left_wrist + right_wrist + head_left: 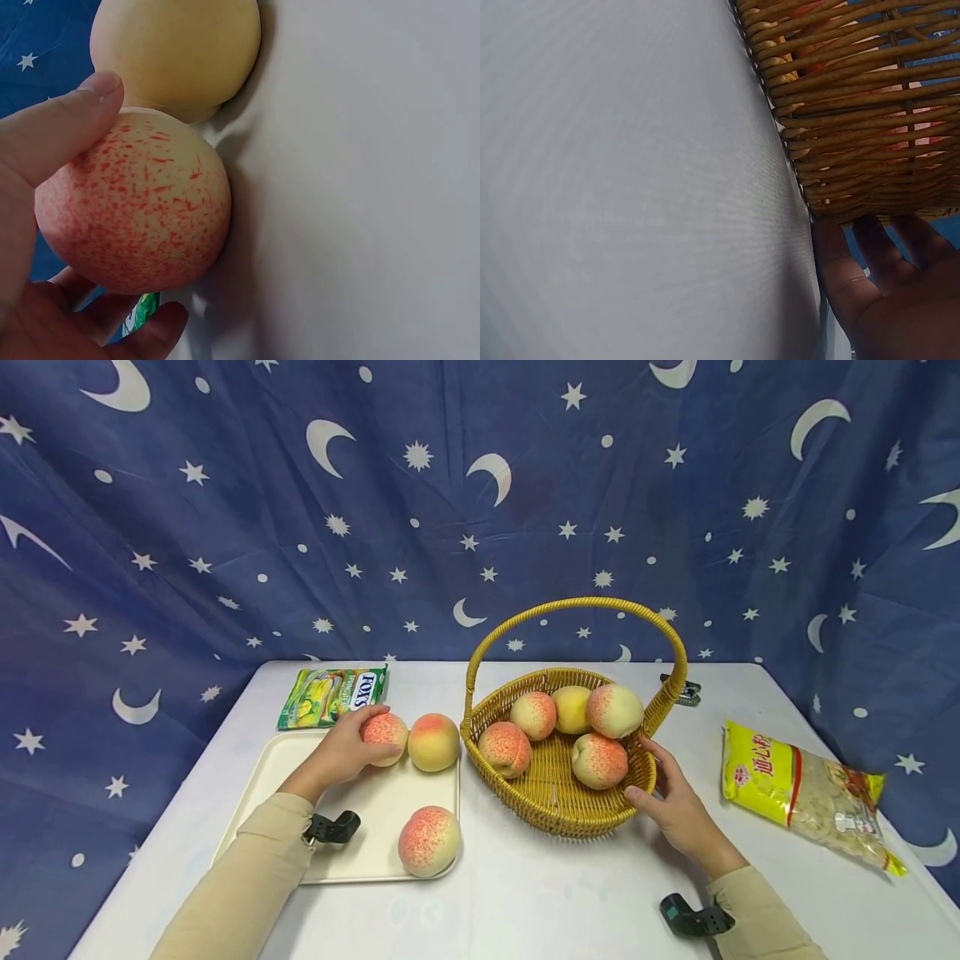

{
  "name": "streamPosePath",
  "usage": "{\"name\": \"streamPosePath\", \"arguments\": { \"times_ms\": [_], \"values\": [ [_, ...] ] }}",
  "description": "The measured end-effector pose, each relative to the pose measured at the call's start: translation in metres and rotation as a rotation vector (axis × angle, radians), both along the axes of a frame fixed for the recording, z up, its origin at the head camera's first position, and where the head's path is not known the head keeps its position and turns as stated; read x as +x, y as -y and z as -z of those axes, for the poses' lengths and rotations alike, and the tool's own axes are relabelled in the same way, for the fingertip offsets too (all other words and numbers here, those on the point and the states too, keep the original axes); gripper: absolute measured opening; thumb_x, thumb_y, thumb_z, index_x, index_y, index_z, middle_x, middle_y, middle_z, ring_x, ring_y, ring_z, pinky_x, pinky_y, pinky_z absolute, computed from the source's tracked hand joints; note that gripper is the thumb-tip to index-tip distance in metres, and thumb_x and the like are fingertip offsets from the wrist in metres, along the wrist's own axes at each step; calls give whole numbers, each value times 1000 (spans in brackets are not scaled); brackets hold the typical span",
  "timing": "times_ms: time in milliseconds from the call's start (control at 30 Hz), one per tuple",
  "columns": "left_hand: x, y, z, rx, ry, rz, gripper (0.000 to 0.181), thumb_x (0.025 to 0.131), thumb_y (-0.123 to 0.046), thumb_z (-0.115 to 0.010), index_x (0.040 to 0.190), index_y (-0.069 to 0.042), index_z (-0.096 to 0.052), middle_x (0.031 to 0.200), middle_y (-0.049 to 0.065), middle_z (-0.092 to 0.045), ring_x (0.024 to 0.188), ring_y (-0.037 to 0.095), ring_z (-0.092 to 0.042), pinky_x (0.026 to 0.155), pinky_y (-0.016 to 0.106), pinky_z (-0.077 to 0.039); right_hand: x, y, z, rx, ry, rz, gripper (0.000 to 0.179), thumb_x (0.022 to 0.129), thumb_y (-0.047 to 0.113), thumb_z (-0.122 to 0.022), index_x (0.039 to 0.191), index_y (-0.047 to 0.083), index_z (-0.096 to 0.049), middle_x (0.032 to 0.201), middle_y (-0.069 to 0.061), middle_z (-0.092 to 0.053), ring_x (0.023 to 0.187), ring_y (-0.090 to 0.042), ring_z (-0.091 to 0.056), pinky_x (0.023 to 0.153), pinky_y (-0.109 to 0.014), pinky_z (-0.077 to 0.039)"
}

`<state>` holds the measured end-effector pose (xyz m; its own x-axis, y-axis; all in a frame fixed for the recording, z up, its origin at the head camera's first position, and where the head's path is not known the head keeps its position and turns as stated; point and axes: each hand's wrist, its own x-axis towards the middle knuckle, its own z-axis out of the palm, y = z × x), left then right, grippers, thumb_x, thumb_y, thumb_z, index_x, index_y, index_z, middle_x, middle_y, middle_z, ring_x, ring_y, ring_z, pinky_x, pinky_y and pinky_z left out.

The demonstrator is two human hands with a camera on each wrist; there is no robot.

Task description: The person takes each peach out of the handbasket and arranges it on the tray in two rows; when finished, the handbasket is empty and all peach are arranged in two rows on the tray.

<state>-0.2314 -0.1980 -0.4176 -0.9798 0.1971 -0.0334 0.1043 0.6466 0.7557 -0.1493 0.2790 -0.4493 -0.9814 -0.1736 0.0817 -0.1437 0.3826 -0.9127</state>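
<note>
My left hand (347, 746) grips a speckled red-and-cream peach (139, 202) over the far part of the cream tray (360, 860), thumb on one side and fingers curled round the other. Right beside it is a yellower peach (433, 743); another speckled peach (429, 842) lies at the tray's near right corner. My right hand (678, 806) holds the right end of the wicker basket (551, 806), the thumb at its rim and the fingertips against its outer side in the right wrist view. Several peaches (600, 761) lie in the basket under its tall arched handle.
A green FOX'S packet (330, 697) lies behind the tray. To the right of the basket is a yellow-and-clear food bag (802, 793). A small dark object (688, 692) sits behind the basket handle. A blue star-patterned curtain (480, 527) hangs behind the white table.
</note>
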Motion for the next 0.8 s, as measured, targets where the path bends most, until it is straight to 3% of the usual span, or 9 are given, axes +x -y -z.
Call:
{"name": "streamPosePath", "arguments": {
  "times_ms": [467, 800],
  "values": [
    [1, 0, -2, -4, 16, 3, 74, 88, -27, -78, 149, -4, -42, 146, 27, -40, 130, 43, -41, 108, 60, -32, 1, 0, 0, 8, -10, 3, 82, 97, 7, -61, 159, 5, -8, 155, -37, -19, 139, -58, -22, 107, -72, -19],
    [2, 0, -5, 21, 41, 5, 75, 89, -24, -77, 150, -3, -40, 147, 27, -40, 127, 40, -45, 108, 57, -35, 1, 0, 0, 14, -7, 9, 82, 97, 9, -62, 159, 6, -9, 156, -37, -17, 139, -58, -21, 107, -73, -18]
  ]
}}
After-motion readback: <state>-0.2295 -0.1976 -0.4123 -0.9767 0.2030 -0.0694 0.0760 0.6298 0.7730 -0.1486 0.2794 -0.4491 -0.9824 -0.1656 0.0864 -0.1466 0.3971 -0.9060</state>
